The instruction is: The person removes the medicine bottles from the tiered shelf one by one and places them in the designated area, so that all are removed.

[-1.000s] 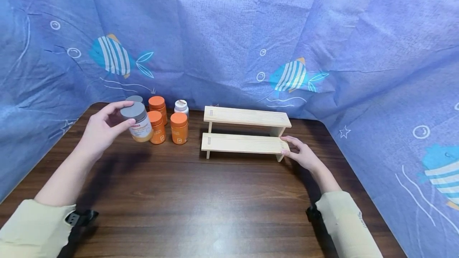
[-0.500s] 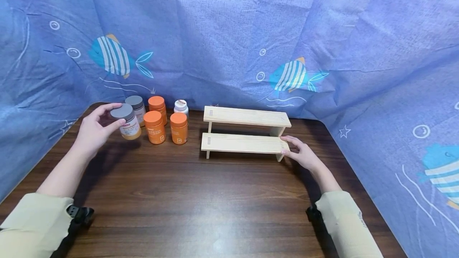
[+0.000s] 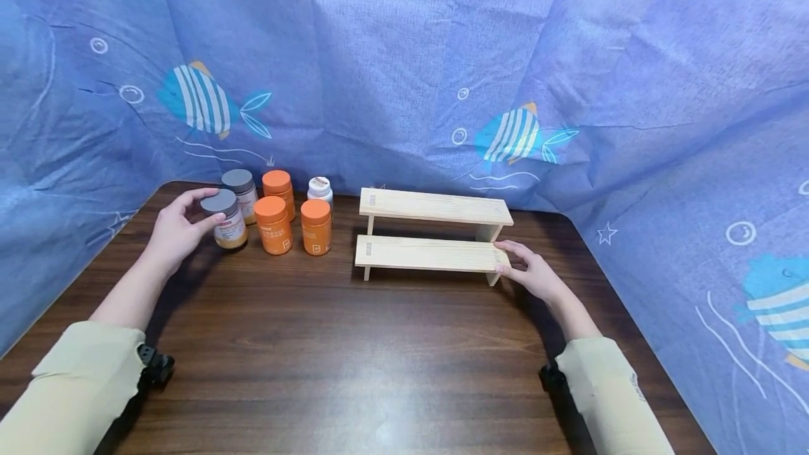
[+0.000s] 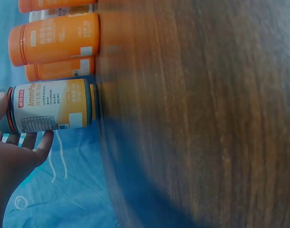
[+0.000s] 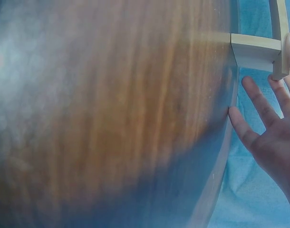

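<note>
A jar with a grey lid and a white-and-yellow label [image 4: 50, 107] is gripped by its lid and upper side in my left hand [image 3: 179, 229]. It stands upright, its base at the tabletop or barely above it; I cannot tell which. Behind it is a second grey-lidded jar [image 3: 247, 203]. Orange bottles [image 3: 274, 233] stand just to its right. Over on the right, my right hand [image 3: 529, 271] holds the right end of the lower step of a two-tier wooden rack [image 3: 430, 253], thumb at the front edge. In the right wrist view, other fingers spread below the step.
A small white bottle [image 3: 319, 189] stands behind the front orange bottle, left of the rack. Dark brown tabletop [image 3: 354, 357] stretches in front of everything. Blue fish-patterned cloth [image 3: 392, 69] hangs behind and along both sides.
My left hand has carried the grey-lidded jar left and lowered it, away from the orange bottles, uncovering the second grey-lidded jar. My right hand and the rack stay put.
</note>
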### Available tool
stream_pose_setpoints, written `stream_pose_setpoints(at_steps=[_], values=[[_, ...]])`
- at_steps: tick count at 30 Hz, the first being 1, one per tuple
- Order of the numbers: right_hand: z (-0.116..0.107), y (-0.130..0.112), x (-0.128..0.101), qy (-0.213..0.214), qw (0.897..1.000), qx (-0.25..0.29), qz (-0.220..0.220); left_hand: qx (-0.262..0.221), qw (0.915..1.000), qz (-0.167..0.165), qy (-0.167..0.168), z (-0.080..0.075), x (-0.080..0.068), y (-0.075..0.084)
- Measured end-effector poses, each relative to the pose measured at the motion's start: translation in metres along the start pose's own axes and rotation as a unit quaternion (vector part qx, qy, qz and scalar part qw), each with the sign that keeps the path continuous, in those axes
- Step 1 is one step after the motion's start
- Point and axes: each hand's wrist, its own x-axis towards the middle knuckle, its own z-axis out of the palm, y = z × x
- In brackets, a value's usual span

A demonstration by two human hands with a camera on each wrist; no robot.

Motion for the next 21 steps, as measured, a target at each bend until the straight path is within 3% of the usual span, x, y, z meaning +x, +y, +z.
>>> stream_pose_setpoints(at_steps=[6,17,21], values=[[0.0,0.002,-0.001,0.005,1.0,-0.005,-0.005,-0.001,0.9997,0.003,-0.025,0.008,0.003,-0.006],[-0.003,-0.001,0.001,-0.002,1.0,0.003,0.01,0.012,0.9994,-0.005,-0.033,0.008,0.005,-0.009],[-0.005,-0.023,-0.001,-0.01,1.0,0.004,0.011,0.043,0.9985,0.005,-0.035,0.004,0.007,-0.002]])
